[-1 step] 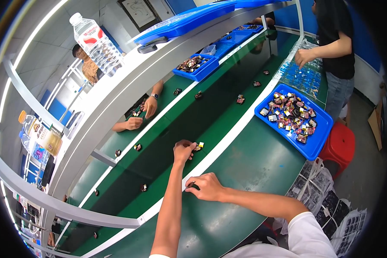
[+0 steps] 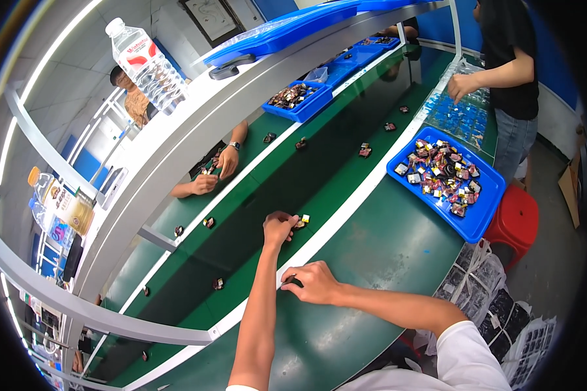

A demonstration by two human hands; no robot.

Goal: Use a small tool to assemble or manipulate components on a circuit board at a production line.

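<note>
"So, where is the small component with the yellow-and-white tag (image 2: 301,222)?"

"At the fingertips of the left hand (image 2: 279,229), over the green conveyor belt (image 2: 241,251). Those fingers are curled in and pinch its near side."

"Does it touch the belt?"

"I can't tell; the fingers hide part of it."

"And the right hand (image 2: 313,284)?"

"Mostly closed, above the belt's white edge strip (image 2: 346,207) and the green tabletop (image 2: 378,260). Thumb and forefinger grip a dark piece (image 2: 294,281); the fingers cover so much that its kind stays unclear."

"What lies around them?"

"More loose components sit spaced along the belt, one (image 2: 218,284) toward the left, another (image 2: 365,150) farther up. To the right, a blue tray (image 2: 406,185) holds a heap of them, with a red plastic stool (image 2: 519,218) just beyond, partly hidden by it."

"Anyone across the belt?"

"A seated co-worker, seen only by two hands and a wristwatch (image 2: 234,145) below the shelf (image 2: 195,111); the shelf blocks the rest. What those fingers hold is hard to make out."

"And at the upper right?"

"A standing co-worker in a black shirt (image 2: 510,72), head cut off by the frame, one hand over a sheet of blue-specked plastic (image 2: 460,124)."
</note>
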